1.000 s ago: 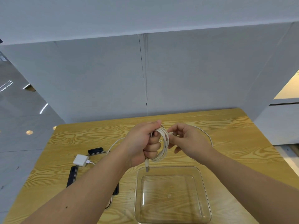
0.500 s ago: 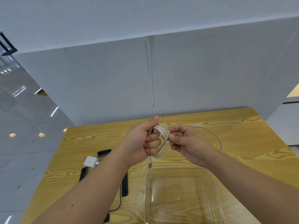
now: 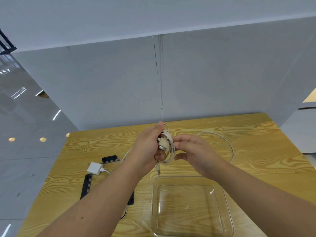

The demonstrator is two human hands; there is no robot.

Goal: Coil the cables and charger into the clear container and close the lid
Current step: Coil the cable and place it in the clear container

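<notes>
Two bare forearms, no sleeves in view, left hand (image 3: 147, 147) and right hand (image 3: 196, 153) ungloved, small dark mole on the left forearm

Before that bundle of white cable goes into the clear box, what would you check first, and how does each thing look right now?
1. Coil held firm in left hand: ok.
2. White cable fully wound: not ok, a loose tail lies on the table.
3. Right hand grip on cable: cannot tell.
4. Clear container open and empty: ok.
5. White charger packed: not ok, on table.
6. Lid within reach: cannot tell.
</notes>
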